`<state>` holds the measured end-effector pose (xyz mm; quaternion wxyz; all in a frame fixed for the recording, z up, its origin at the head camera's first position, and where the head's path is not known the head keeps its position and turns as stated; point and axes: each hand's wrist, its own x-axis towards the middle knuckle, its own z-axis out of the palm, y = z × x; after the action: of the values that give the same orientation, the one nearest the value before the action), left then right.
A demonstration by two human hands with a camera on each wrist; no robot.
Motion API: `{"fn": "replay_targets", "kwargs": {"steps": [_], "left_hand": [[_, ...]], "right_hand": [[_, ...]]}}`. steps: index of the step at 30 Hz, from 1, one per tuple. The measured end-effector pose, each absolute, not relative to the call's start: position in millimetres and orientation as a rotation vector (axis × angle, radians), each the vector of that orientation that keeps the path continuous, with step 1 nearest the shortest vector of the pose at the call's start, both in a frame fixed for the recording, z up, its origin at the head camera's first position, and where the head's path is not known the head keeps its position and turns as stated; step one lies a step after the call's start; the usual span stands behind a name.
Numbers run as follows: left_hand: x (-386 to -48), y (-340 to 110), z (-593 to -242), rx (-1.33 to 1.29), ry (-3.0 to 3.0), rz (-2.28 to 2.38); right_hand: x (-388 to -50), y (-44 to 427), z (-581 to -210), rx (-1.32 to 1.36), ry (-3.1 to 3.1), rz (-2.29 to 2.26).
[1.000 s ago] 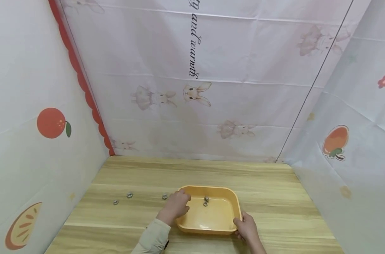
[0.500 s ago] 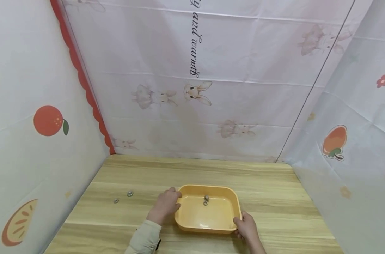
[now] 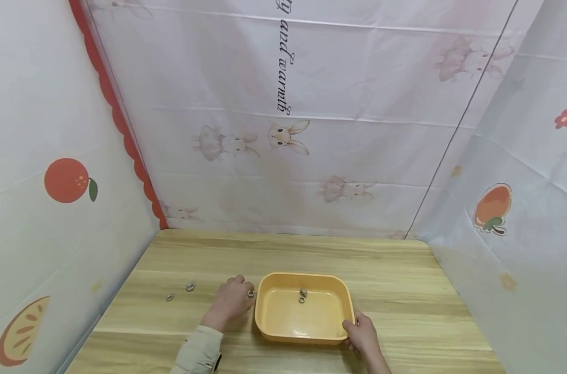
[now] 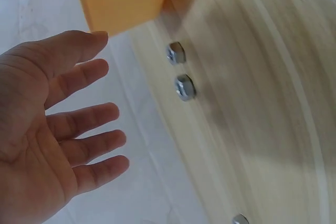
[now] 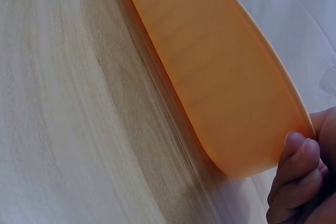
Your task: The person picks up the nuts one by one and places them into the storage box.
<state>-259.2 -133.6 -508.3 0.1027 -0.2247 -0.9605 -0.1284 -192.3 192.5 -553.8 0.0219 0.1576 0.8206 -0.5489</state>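
My right hand [image 3: 362, 332] grips the near right corner of a yellow plastic tray [image 3: 307, 340], thumb over the rim and fingers against the outer wall in the right wrist view. Inside the tray lie a metal nut [image 3: 302, 299] and another small metal piece touching it. My left hand [image 3: 232, 298] hovers left of the tray; in the left wrist view its fingers [image 4: 86, 119] are spread loosely and hold nothing. A hex nut [image 3: 251, 294] shows between that hand and the tray. Two nuts [image 4: 185, 87] stand close together in the left wrist view.
Farther left on the wooden table [image 3: 386, 270] lie a larger nut [image 3: 190, 286] and a smaller nut [image 3: 170, 297]. Printed cloth walls [image 3: 358, 156] enclose the table at the back and both sides.
My left hand has moved left, from the tray's left rim to beside the tray. A nut hidden half a second ago shows by the fingers. My right hand stays on the tray.
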Motion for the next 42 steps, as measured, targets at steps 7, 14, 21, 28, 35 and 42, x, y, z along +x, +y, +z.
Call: {"fn": "replay_targets", "kwargs": {"steps": [7, 14, 21, 28, 35, 42], "left_hand": [[-260, -150, -519, -0.670, -2.841, -0.364], [-267, -161, -530, -0.647, -2.851, -0.506], [-279, -169, -553, -0.434, -2.891, -1.168], [-292, -177, -573, -0.140, -2.717, -1.604], [-296, -180, -584, 0.085, -2.629, -1.821], [-303, -179, -590, 0.110, -2.568, -1.932]], "right_hand": [[-192, 191, -556, 0.483, 2.541, -1.714], [-193, 190, -555, 0.485, 2.552, -1.707], [-194, 192, -555, 0.480, 2.561, -1.691], [-191, 192, -555, 0.476, 2.550, -1.725], [-191, 192, -554, 0.480, 2.523, -1.725], [-192, 192, -552, 0.489, 2.523, -1.736]]}}
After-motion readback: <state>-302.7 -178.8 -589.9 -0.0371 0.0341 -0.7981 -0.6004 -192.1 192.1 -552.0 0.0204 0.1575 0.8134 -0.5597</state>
